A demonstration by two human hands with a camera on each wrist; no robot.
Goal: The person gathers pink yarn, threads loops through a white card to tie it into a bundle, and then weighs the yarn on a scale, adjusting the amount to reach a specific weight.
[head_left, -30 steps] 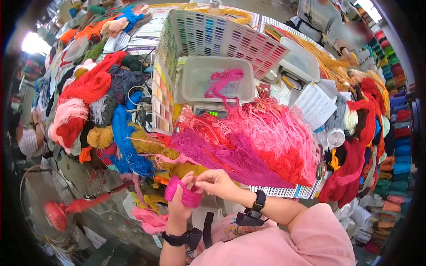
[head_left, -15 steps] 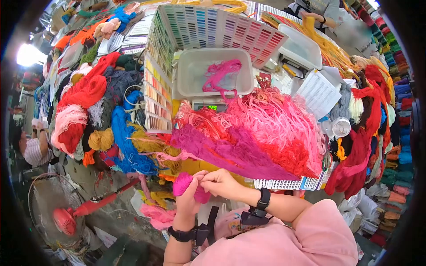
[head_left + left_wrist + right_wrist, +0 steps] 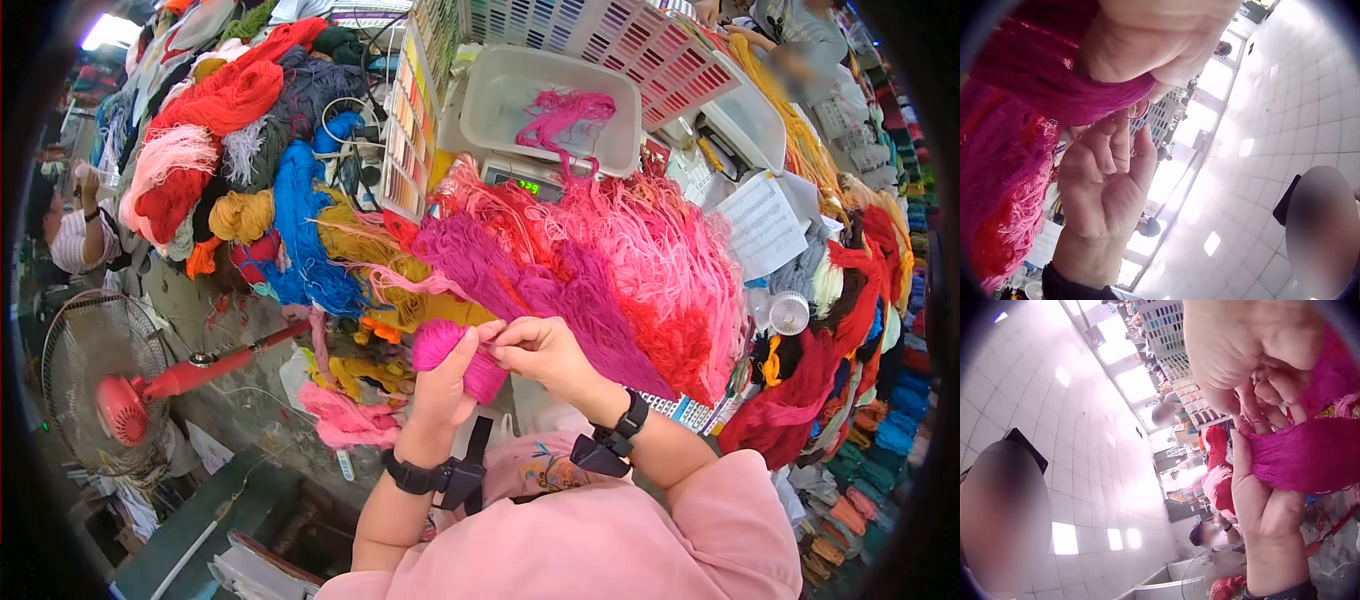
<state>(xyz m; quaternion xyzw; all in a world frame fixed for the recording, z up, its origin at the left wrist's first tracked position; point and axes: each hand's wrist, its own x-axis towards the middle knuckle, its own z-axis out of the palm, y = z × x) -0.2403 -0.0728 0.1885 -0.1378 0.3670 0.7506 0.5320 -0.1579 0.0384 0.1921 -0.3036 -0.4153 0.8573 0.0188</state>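
A wound bundle of magenta yarn [image 3: 440, 342] sits in my left hand [image 3: 448, 388], whose thumb and fingers grip it in front of my chest. Right beside it, my right hand [image 3: 548, 352] has thumb and forefinger pinched together at the bundle's edge. In the left wrist view, a thin magenta strand [image 3: 1142, 112] loops near the fingertips of the right hand [image 3: 1100, 194]. The right wrist view shows the yarn bundle [image 3: 1304, 453] lying across the left palm, its fingertips partly hidden behind the right hand [image 3: 1247, 347].
Purple yarn [image 3: 560, 290] and pink yarn [image 3: 670, 250] heap on the table ahead. Behind them, a plastic tub [image 3: 480, 110] with magenta yarn stands on a scale [image 3: 505, 172] beside a color chart [image 3: 410, 130]. A red fan [image 3: 125, 408] stands at left.
The head view has shifted, so the table sits higher and further right. Both hands stay together at the magenta bundle, which has turned in the left hand.
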